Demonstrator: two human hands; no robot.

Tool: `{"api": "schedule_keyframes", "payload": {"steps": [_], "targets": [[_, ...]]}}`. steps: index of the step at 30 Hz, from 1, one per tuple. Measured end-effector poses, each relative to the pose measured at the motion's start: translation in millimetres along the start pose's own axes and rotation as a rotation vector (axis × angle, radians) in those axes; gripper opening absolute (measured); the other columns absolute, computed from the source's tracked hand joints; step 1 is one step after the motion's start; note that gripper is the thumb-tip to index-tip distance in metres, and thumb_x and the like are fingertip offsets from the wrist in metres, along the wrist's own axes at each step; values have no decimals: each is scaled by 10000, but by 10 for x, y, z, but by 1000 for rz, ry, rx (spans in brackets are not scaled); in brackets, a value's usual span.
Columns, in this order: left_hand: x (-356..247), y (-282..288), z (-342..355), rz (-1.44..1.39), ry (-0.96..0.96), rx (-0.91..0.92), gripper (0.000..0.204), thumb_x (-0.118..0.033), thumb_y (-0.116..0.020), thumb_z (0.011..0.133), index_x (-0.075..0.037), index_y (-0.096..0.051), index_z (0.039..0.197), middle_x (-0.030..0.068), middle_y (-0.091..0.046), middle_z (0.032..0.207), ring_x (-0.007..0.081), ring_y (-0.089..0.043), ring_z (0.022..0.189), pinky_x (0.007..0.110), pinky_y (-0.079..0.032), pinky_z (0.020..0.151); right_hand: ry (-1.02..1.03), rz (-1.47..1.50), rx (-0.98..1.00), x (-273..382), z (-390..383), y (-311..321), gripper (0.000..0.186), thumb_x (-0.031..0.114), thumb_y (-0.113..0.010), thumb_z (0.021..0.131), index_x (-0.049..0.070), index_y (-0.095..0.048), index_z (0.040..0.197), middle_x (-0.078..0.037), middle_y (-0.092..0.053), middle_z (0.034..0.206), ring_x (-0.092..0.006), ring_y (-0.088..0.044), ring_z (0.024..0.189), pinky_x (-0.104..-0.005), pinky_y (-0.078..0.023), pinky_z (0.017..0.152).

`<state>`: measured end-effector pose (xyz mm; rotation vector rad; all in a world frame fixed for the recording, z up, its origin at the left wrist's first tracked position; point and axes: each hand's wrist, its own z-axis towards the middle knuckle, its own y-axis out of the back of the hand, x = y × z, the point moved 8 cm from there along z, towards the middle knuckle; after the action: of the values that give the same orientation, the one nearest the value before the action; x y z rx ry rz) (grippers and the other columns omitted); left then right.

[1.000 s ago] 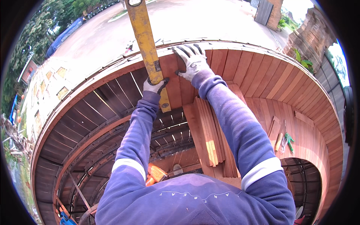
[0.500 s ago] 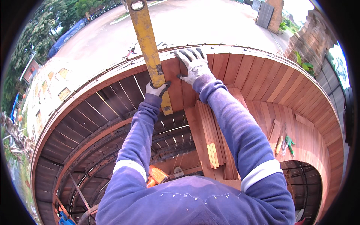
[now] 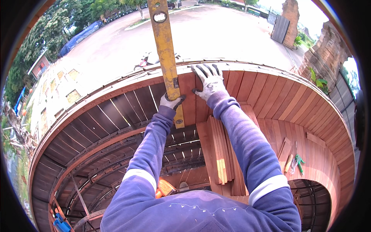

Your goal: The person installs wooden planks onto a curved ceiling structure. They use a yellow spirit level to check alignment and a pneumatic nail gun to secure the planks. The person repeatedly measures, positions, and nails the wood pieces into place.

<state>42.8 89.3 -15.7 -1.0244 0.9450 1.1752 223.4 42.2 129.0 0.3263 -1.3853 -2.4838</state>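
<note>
My left hand, in a white and dark-fingered work glove, is closed around the lower part of a long yellow spirit level. The level stands nearly lengthwise away from me, and its far end runs out of view at the top. Its edge lies along a reddish-brown wooden board in the curved wall. My right hand, gloved alike, rests with spread fingers on the top edge of the boards, just right of the level. Nothing shows in its grasp.
Loose planks are stacked below my right arm. A green-handled tool lies at the right on the curved planking. Dark slats with gaps curve off left. An orange object shows by my left elbow, a blue one lower left.
The view has tilted up, so the wall, hands and level sit lower and farther right in it. Both hands keep their places on the level and the boards.
</note>
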Motion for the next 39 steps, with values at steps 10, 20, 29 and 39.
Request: {"api": "schedule_keyframes", "payload": {"steps": [10,20,29,39], "targets": [[82,32,25,41,14,-15,290,-29,-775,783,9,-651,1042,46,-700,952,106,-648,802,255,-536,739,-10,20,1,-6,-4,11,881,422,-779,758,221,-336,1493,-32,-415,1471,-224,-305,1406,-455,-156,1199],[-107,-62,-50,1,3,-4,293,-85,-812,771,-6,-659,1008,17,-694,907,82,-621,764,251,-519,700,-29,-18,20,-5,-12,29,1009,434,-764,772,191,-176,1555,-62,-389,1488,-231,-292,1413,-447,-136,1205],[-39,-26,-9,56,16,-24,297,-71,-810,763,-12,-651,1007,25,-692,910,95,-631,757,250,-521,686,-65,-43,79,-41,-15,-2,1020,460,-729,805,159,-119,1564,-68,-343,1525,-223,-246,1443,-434,-111,1213],[27,41,5,76,32,-49,299,-50,-811,757,-3,-658,1010,26,-693,893,94,-635,730,239,-528,675,-64,-44,76,0,-7,-24,1005,471,-730,802,189,-136,1562,-62,-336,1523,-229,-239,1443,-447,-105,1212]]}}
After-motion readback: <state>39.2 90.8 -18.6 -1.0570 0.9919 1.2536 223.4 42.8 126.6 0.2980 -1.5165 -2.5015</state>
